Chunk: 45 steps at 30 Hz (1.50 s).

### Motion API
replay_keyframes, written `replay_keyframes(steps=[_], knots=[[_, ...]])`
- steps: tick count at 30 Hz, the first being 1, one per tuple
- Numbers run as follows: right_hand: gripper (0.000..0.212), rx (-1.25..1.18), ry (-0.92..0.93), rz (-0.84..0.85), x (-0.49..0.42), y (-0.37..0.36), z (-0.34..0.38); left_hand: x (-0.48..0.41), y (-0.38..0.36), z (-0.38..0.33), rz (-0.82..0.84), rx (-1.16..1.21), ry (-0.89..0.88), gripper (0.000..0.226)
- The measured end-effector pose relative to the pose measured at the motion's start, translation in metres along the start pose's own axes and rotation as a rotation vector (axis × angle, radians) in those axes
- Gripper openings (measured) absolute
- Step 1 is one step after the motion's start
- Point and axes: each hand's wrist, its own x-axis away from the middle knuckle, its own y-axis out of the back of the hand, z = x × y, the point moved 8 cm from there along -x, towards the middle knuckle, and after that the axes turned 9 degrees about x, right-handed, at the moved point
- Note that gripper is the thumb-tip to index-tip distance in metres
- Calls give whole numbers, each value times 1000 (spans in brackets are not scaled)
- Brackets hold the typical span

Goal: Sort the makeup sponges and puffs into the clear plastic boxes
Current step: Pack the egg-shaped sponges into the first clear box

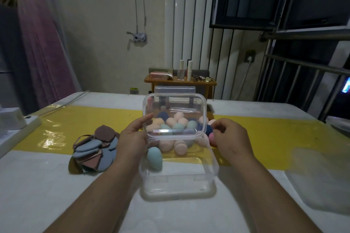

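Observation:
A clear plastic box (pixel 180 191) stands open on the table in front of me. Inside it lie a teal egg sponge (pixel 154 159) and a few pink sponges (pixel 180 147). My left hand (pixel 132 138) grips the left edge of the clear lid (pixel 174 104), which is held upright over the box's far side. A heap of pastel egg sponges (pixel 176 125) shows through the lid. My right hand (pixel 227 138) is curled at the heap's right end, with its fingers round a pink sponge (pixel 211 137) beside a dark blue one (pixel 208 129). Flat blue and brown puffs (pixel 92 153) are piled to the left.
Another clear plastic piece (pixel 322 176) lies blurred at the right of the table. A white block (pixel 11 121) sits at the left edge. Behind the table stands a small wooden stand (pixel 180 81) with bottles and a pink box.

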Motion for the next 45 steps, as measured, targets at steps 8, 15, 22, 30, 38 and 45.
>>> replay_keyframes(steps=[8, 15, 22, 30, 38, 45], knots=[[31, 408, -29, 123, -6, -20, -21, -5, 3, 5, 9, 6, 14, 63], [25, 407, -38, -24, -3, 6, -8, -1, 1, 1, 13, 3, 7, 60], [16, 72, 264, -135, 22, 25, 51, 0, 1, -1, 5, 2, 6, 59], [18, -34, 296, 140, 35, -10, 64, 4, -4, -6, 22, -37, -24, 55], [14, 34, 357, 288, 42, -26, 71, 6, -6, -7, 20, -10, -6, 56], [17, 220, 379, 336, 47, -33, 77, 8, -7, -8, 17, 5, -4, 55]])
